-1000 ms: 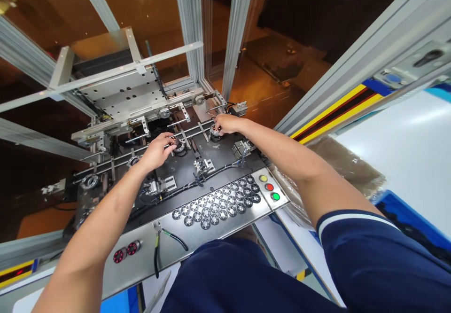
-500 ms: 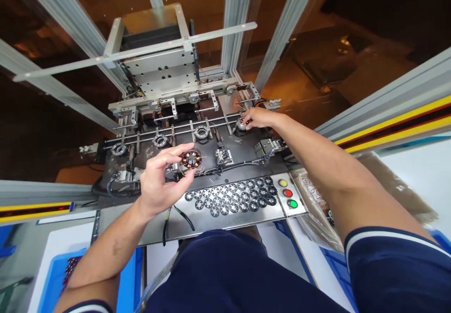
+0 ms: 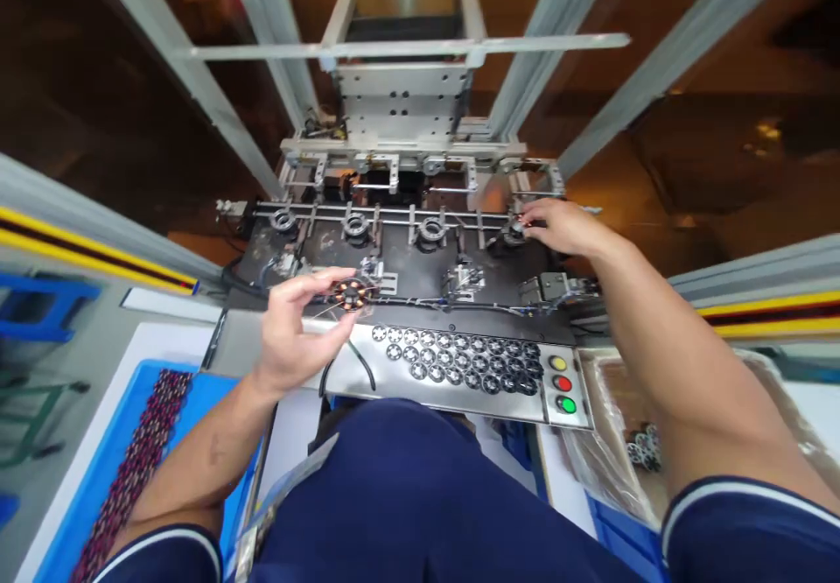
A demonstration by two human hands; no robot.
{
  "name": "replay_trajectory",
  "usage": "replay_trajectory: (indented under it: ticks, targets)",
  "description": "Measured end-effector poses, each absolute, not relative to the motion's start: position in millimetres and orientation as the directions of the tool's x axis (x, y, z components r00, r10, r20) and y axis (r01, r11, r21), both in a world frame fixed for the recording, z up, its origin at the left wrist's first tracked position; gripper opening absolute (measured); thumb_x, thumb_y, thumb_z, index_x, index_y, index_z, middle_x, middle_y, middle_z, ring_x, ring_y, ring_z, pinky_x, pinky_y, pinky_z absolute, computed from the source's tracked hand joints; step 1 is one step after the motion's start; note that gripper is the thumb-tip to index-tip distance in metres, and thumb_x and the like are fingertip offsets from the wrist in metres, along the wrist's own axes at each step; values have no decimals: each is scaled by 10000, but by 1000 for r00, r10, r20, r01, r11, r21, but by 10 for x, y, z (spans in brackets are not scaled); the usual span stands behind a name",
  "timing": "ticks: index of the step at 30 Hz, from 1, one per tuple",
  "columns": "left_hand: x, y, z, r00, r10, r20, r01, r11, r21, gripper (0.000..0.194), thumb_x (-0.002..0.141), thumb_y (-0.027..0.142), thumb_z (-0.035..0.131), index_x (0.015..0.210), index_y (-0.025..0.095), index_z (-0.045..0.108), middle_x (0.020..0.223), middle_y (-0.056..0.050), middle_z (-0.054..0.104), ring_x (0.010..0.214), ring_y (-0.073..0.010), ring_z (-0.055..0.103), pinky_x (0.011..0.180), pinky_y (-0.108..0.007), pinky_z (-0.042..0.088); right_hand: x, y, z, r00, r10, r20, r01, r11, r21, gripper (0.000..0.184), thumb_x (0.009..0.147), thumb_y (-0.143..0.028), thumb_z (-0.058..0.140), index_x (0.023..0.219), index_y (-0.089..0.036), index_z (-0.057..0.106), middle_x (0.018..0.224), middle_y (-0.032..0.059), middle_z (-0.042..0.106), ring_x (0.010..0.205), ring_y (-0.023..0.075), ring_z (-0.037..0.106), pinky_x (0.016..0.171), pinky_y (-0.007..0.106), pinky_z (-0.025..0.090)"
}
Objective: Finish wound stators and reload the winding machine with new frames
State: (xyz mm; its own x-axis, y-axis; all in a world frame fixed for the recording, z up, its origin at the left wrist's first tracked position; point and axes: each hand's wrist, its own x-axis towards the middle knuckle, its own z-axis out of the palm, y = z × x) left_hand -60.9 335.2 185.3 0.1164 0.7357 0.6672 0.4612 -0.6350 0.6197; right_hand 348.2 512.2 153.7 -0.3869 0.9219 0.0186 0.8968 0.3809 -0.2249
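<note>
My left hand (image 3: 295,325) pinches a round wound stator (image 3: 347,295) with copper coils, held above the near edge of the black machine bed (image 3: 407,281). My right hand (image 3: 561,226) reaches to the rightmost round fixture (image 3: 515,233) on the rail and its fingers close on a stator part there, mostly hidden by the fingers. Three other ring fixtures, such as the middle fixture (image 3: 431,231), stand along the same rail. Several small black star-shaped cores (image 3: 459,361) lie in rows on the steel shelf (image 3: 367,382) in front of me.
Yellow, red and green buttons (image 3: 561,383) sit at the shelf's right end. A blue bin (image 3: 141,460) with rows of wound stators stands at lower left. A plastic bag with parts (image 3: 640,452) lies at lower right. Aluminium frame posts surround the machine.
My left hand has lifted a wound stator off a fixture and drawn it back toward me. The right hand stays at the rightmost fixture. My head has turned left, bringing the blue bin into view.
</note>
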Motion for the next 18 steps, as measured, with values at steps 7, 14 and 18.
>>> replay_trajectory:
  ticks: [7,14,18]
  targets:
    - [-1629,2227,730,-471,856,213,625,154,765,462,755,321,786,1079,197,482,1020,-81,716,1000,-223,717,888,-391,574,1402,3658,1291,-867,493,-71,455,727,-514,192,952,-102,558,1082,-159,688,1289,116,601,1167,189,597,1009,330,509]
    - [-1899,2127,15,-480,871,108,611,243,753,350,747,286,769,1012,200,558,980,-88,716,1026,-263,700,951,-437,541,-250,3009,607,-894,367,-258,443,808,-388,170,916,-41,560,1029,-74,683,1162,172,638,1079,258,608,924,392,532]
    - [-1898,2245,-118,-497,861,109,588,241,772,294,783,289,731,1021,195,586,1008,-97,708,1037,-263,685,960,-432,534,-291,3069,632,-885,364,-290,447,837,-315,194,972,-70,507,1088,-70,663,1213,188,619,1143,264,593,955,421,530]
